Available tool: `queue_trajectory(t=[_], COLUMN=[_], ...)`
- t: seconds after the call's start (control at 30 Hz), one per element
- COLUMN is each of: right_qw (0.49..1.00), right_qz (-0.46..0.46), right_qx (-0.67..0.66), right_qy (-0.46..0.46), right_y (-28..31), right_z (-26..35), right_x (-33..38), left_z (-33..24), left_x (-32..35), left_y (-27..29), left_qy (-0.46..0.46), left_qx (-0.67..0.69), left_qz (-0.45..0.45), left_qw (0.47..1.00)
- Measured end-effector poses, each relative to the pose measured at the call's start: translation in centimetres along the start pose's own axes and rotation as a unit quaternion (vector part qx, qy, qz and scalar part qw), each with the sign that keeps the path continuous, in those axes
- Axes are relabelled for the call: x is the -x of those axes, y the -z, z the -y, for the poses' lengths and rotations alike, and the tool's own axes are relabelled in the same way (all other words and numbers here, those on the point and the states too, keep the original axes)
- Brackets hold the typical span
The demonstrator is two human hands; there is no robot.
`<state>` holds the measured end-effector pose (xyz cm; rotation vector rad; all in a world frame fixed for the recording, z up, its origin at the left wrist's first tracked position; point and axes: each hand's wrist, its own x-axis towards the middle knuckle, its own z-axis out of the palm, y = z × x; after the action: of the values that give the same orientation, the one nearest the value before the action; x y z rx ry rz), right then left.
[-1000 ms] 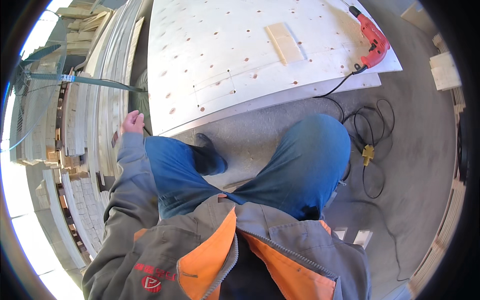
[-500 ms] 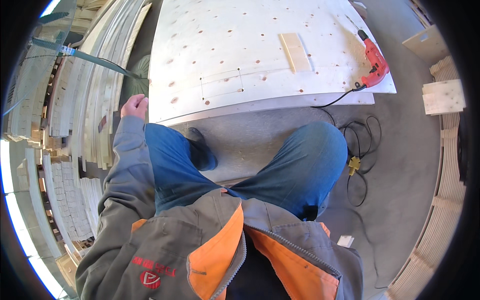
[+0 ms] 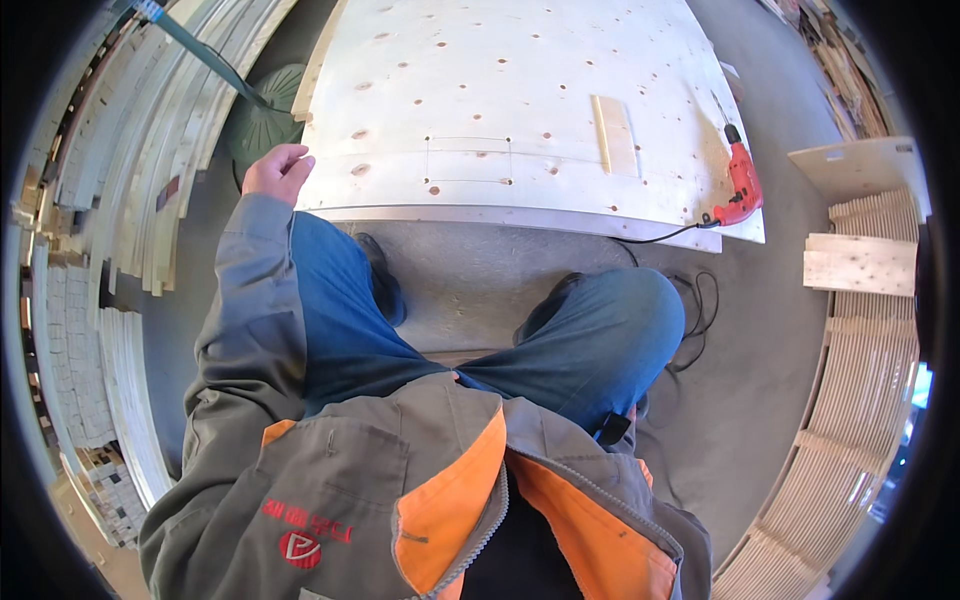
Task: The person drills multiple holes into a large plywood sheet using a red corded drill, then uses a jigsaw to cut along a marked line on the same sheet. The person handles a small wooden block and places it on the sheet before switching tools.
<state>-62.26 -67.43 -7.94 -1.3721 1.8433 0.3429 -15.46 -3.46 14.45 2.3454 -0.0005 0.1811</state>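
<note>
My left hand (image 3: 277, 174) hangs beside the near left corner of a pale plywood sheet (image 3: 470, 100). Its fingers are loosely bent, the thumb apart from the forefinger, and nothing shows in it. Dark knots dot the sheet, and thin lines marked on it form a rectangle with a dark spot at each corner. A small wooden board (image 3: 619, 137) lies on the sheet's right half. Farther right, by the edge, rests a red corded drill (image 3: 741, 188) with a long bit. I cannot make out my right hand; a small black object (image 3: 612, 430) shows beside my right thigh.
Left of the sheet stands a round green ribbed base (image 3: 262, 118) with a slanting pole (image 3: 205, 55). Long wooden strips (image 3: 185, 130) are stacked at far left. Piled slats (image 3: 850, 390) line the right side. The drill's black cord (image 3: 700, 305) loops on the floor near my right knee.
My view has shifted, so the sheet and drill sit differently in the picture. My left hand has risen slightly beside the sheet's corner, and its thumb and forefinger look farther apart.
</note>
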Motion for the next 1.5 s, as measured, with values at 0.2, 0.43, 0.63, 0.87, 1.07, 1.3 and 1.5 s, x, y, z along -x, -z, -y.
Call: queue_trajectory(t=[0.2,0.43,0.63,0.87,1.07,1.3,1.5], right_qw=[0.994,0.97,0.905,0.81,0.78,0.795,0.839], right_qz=[-0.006,-0.027,-0.075,-0.106,0.01,0.24,0.246], right_qx=[-0.099,-0.212,-0.282,-0.266,-0.232,-0.118,-0.059], right_qy=[0.046,0.12,0.309,0.512,0.581,0.544,0.482], right_y=[2.2,7.1,14.6,16.3,12.5,3.3,-4.2], right_z=[4.1,8.7,16.7,30.1,37.5,37.4,33.3], right_x=[2.6,6.8,10.0,21.8,33.9,39.4,38.8], left_z=[-0.2,-0.1,-1.1,-0.7,0.8,1.1,1.5], left_x=[0.9,1.3,1.3,1.2,1.5,2.8,3.4], left_y=[0.5,1.5,1.6,1.9,2.4,4.3,4.6], left_qy=[-0.008,0.011,0.024,0.037,0.046,0.042,0.05], left_qx=[0.053,0.106,0.159,0.174,0.185,0.226,0.275], left_qz=[0.007,0.031,0.06,0.091,0.092,0.063,0.058], left_qw=[0.999,0.994,0.985,0.98,0.977,0.971,0.958])
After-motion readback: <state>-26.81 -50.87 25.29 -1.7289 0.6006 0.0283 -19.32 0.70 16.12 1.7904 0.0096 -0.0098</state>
